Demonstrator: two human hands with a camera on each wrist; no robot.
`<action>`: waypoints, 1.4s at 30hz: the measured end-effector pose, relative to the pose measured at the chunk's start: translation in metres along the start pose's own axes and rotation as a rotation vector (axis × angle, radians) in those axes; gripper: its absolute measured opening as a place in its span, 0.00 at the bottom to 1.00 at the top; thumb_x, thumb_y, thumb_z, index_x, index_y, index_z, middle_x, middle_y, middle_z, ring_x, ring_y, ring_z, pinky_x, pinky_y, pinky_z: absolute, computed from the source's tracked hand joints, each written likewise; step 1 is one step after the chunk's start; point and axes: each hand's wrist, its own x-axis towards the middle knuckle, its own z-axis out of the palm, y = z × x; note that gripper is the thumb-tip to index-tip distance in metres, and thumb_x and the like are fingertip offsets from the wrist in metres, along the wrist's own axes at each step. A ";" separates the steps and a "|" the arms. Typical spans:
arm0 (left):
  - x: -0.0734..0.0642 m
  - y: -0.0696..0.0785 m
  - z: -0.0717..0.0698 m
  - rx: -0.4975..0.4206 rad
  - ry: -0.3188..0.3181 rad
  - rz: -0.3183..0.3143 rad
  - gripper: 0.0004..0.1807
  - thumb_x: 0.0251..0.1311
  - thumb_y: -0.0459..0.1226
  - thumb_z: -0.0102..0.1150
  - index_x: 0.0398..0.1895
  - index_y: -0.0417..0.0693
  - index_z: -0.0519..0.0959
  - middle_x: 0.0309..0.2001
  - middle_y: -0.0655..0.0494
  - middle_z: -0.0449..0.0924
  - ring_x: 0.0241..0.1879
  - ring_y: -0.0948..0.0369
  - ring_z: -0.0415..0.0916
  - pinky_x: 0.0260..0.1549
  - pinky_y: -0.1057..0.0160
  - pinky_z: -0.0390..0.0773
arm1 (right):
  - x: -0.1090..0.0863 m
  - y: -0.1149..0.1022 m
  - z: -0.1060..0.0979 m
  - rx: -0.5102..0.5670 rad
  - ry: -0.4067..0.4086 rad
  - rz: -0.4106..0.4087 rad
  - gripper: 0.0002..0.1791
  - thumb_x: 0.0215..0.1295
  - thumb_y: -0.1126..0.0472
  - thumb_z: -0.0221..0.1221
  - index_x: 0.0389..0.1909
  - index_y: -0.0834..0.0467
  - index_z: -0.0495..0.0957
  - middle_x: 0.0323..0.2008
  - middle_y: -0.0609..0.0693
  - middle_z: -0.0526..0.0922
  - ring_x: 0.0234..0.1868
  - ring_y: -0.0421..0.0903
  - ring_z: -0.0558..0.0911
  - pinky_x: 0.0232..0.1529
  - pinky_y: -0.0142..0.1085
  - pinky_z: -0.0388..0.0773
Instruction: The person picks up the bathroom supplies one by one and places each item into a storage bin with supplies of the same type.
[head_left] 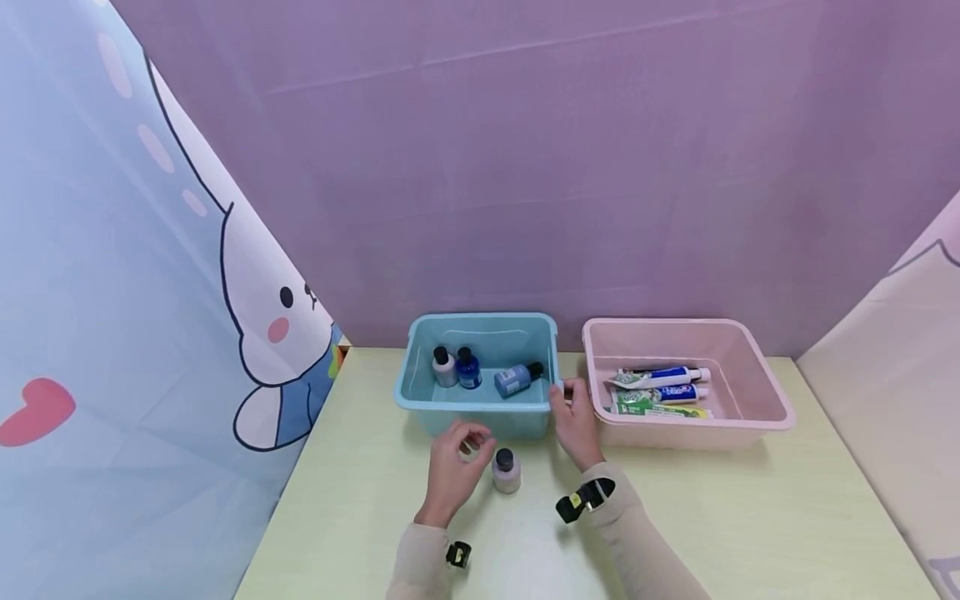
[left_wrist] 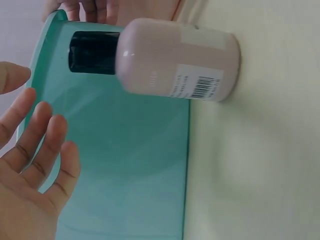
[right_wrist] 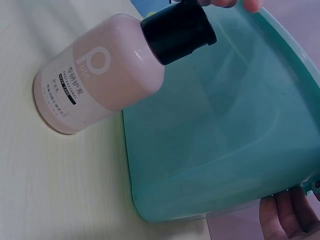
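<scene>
A small pale-pink bottle of hair-care product [right_wrist: 95,75] with a black cap stands upright on the table, in front of a teal plastic bin [head_left: 472,407]. Beside that bottle and close to the bin's front wall is my left hand [head_left: 455,468], its fingers loosely bent with nothing between them. My right hand [head_left: 577,427] grips the bin at its front right corner, thumb at the rim and fingers along the outer side. Inside the bin, a pale bottle [head_left: 445,372] and a dark blue bottle [head_left: 468,373] stand together at the left, and a blue bottle [head_left: 513,381] lies on its side.
Just right of the teal bin stands a pink bin [head_left: 697,429] holding several toothpaste tubes [head_left: 660,393]. Behind both bins hangs a purple cloth [head_left: 525,167]. A printed blue curtain [head_left: 112,292] borders the pale table [head_left: 345,500] on the left, a pale one the right.
</scene>
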 end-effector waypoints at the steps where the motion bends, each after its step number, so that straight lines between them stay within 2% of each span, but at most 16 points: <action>1: -0.001 0.000 0.000 -0.002 -0.005 -0.009 0.07 0.58 0.44 0.65 0.37 0.56 0.81 0.33 0.64 0.78 0.32 0.66 0.75 0.30 0.63 0.79 | 0.000 0.000 0.000 0.002 -0.001 -0.001 0.20 0.73 0.47 0.48 0.53 0.59 0.65 0.52 0.56 0.73 0.55 0.51 0.74 0.56 0.48 0.74; 7: -0.004 -0.001 0.002 0.008 -0.061 -0.065 0.10 0.54 0.48 0.68 0.39 0.62 0.80 0.36 0.55 0.80 0.35 0.61 0.76 0.33 0.63 0.79 | 0.001 -0.001 0.000 0.009 0.005 -0.007 0.18 0.73 0.49 0.49 0.52 0.59 0.66 0.51 0.56 0.73 0.54 0.52 0.74 0.56 0.48 0.74; 11: -0.007 -0.004 0.004 0.043 -0.102 -0.087 0.13 0.52 0.51 0.69 0.40 0.67 0.79 0.38 0.52 0.80 0.36 0.62 0.76 0.36 0.60 0.80 | 0.001 0.000 -0.001 0.011 0.007 -0.013 0.17 0.73 0.49 0.49 0.51 0.59 0.66 0.51 0.56 0.73 0.54 0.52 0.74 0.55 0.47 0.74; 14: -0.008 -0.006 0.005 0.076 -0.127 -0.088 0.15 0.51 0.52 0.69 0.42 0.67 0.79 0.39 0.54 0.79 0.36 0.63 0.75 0.36 0.59 0.80 | 0.001 0.001 0.000 0.015 0.007 -0.010 0.17 0.73 0.49 0.49 0.51 0.59 0.66 0.50 0.56 0.73 0.53 0.51 0.74 0.54 0.46 0.74; 19: -0.009 -0.006 0.007 0.107 -0.183 -0.099 0.20 0.51 0.52 0.70 0.46 0.59 0.80 0.40 0.58 0.78 0.37 0.62 0.76 0.36 0.62 0.79 | 0.001 0.000 0.000 0.023 0.009 -0.010 0.17 0.73 0.50 0.49 0.51 0.59 0.66 0.50 0.56 0.73 0.53 0.51 0.74 0.53 0.45 0.74; 25: -0.011 -0.007 0.011 0.144 -0.239 -0.133 0.21 0.51 0.54 0.69 0.47 0.62 0.79 0.41 0.65 0.76 0.40 0.62 0.76 0.38 0.64 0.78 | 0.000 -0.001 0.000 0.021 0.002 -0.011 0.18 0.73 0.49 0.49 0.51 0.59 0.66 0.51 0.56 0.73 0.53 0.51 0.74 0.54 0.46 0.74; 31: -0.014 -0.004 0.013 0.145 -0.245 -0.103 0.20 0.51 0.51 0.70 0.46 0.58 0.80 0.39 0.66 0.76 0.38 0.63 0.75 0.36 0.66 0.77 | 0.000 -0.001 -0.001 0.021 -0.004 -0.005 0.18 0.73 0.48 0.48 0.52 0.58 0.65 0.51 0.56 0.72 0.53 0.50 0.73 0.54 0.46 0.74; 42: -0.015 -0.006 0.015 0.172 -0.211 -0.067 0.17 0.51 0.51 0.69 0.44 0.61 0.82 0.37 0.66 0.78 0.36 0.64 0.76 0.35 0.67 0.77 | 0.000 -0.002 -0.001 0.016 0.001 -0.002 0.18 0.73 0.49 0.48 0.51 0.58 0.65 0.50 0.56 0.72 0.53 0.50 0.73 0.54 0.45 0.74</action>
